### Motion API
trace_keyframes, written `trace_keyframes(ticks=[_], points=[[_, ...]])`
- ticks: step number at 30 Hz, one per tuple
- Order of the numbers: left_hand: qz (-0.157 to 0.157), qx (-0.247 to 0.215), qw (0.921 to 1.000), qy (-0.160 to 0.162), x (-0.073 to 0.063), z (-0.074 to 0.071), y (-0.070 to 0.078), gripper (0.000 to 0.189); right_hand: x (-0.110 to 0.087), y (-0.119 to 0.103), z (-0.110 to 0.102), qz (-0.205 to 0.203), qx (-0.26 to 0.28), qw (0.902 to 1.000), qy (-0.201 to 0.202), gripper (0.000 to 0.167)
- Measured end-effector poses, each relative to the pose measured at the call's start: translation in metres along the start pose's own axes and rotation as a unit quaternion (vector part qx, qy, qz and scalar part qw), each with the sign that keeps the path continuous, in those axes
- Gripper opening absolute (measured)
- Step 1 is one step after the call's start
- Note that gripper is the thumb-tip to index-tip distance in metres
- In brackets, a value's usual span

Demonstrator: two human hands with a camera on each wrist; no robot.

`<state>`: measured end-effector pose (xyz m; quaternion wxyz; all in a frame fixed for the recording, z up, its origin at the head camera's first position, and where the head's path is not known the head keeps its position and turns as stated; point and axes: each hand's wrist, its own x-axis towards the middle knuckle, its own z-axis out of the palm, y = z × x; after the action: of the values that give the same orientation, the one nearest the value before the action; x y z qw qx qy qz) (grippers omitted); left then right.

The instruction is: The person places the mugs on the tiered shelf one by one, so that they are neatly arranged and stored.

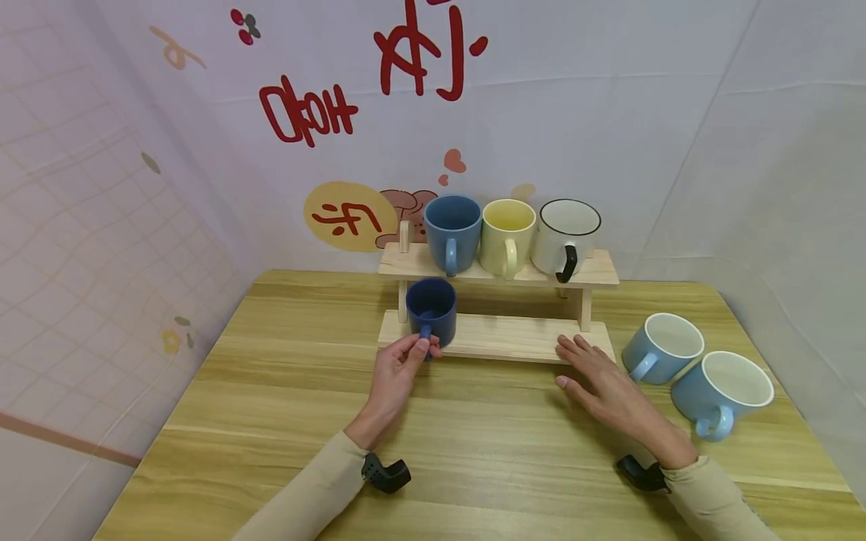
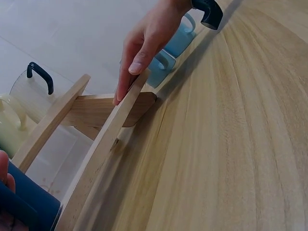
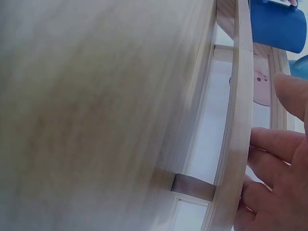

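Observation:
My left hand (image 1: 395, 376) pinches the handle of a dark blue mug (image 1: 433, 308) at the left end of the lower shelf (image 1: 507, 336) of a two-tier wooden rack. The mug is upright, its handle facing me. My right hand (image 1: 602, 387) has its fingers extended, fingertips at the right end of that lower shelf. In the right wrist view the fingers (image 3: 274, 144) lie along the board's edge and hold nothing. On the upper shelf (image 1: 413, 263) stand a blue mug (image 1: 455, 233), a pale yellow mug (image 1: 497, 244) and a white mug (image 1: 551, 248) with a black handle.
Two light blue mugs with white insides stand on the table (image 1: 304, 376) right of the rack, a smaller mug (image 1: 643, 353) behind a larger mug (image 1: 697, 394), close to my right forearm. A printed white cloth (image 1: 575, 135) hangs behind the table.

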<state>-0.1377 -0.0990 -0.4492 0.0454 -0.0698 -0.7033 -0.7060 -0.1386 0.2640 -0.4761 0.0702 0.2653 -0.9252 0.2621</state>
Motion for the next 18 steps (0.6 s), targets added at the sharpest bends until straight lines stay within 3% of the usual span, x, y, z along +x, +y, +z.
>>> trace_keyframes(ticks=[18], points=[[0.009, 0.012, 0.9998, -0.009, 0.0073, 0.0034, -0.0038, 0.033, 0.0008, -0.0028, -0.0006, 0.004, -0.001, 1.0, 0.0, 0.055]])
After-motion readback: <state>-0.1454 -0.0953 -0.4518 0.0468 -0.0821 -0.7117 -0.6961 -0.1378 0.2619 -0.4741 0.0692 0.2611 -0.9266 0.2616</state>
